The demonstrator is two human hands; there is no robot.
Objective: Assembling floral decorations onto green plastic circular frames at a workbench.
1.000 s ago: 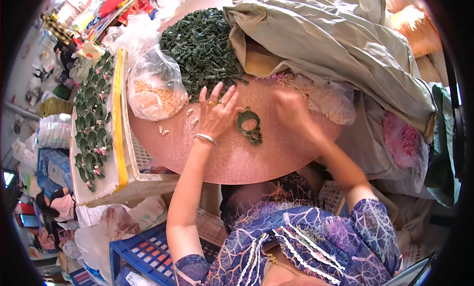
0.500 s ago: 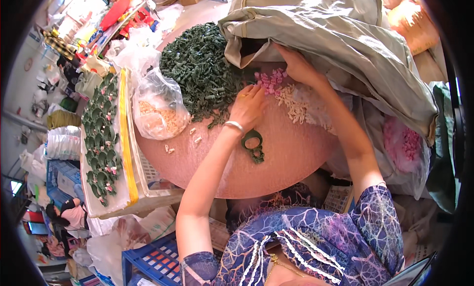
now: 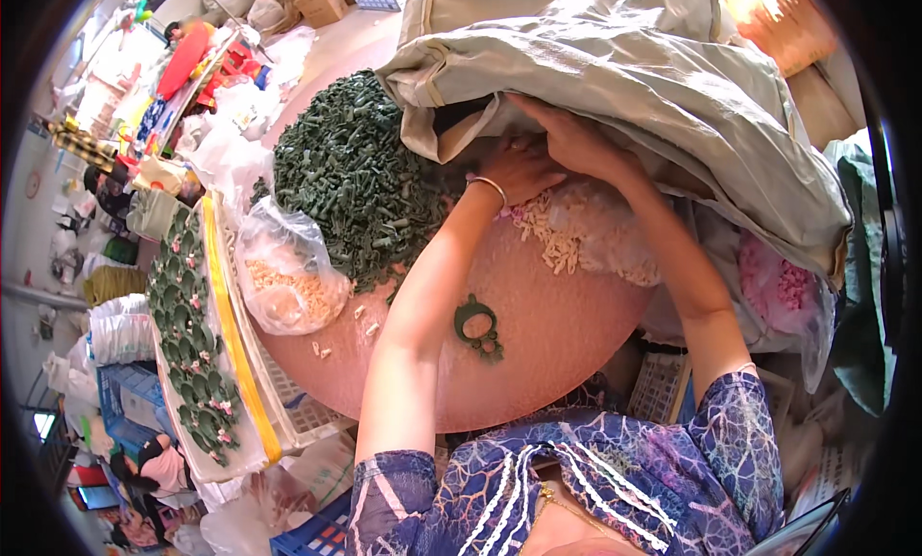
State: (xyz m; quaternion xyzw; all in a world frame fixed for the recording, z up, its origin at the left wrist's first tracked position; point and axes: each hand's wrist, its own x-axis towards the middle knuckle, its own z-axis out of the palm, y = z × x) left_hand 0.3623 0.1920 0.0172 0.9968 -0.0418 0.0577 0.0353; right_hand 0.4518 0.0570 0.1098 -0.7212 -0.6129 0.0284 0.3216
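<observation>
On the round pinkish table, both hands meet by the open mouth of a large grey-beige sack. My left hand reaches over small pink pieces, its thumb apart and its other fingers lost in shade. Under the sack's edge is my right hand, a finger stretched out along the cloth; its other fingers are partly hidden. Just below the hands lie cream-coloured pieces, some under clear plastic. A heap of small dark green plastic parts stands to their left. Nearer me rests a dark green ring-shaped piece.
A clear bag of orange-cream bits sits at the table's left. Beside it is a white tray with a yellow strip, bearing green pieces with pink-white bits. At right hangs a bag of pink pieces; a blue crate is below.
My left hand has moved up and right over the pink pieces, to beside my right hand, which still reaches under the sack's edge. The view has shifted slightly.
</observation>
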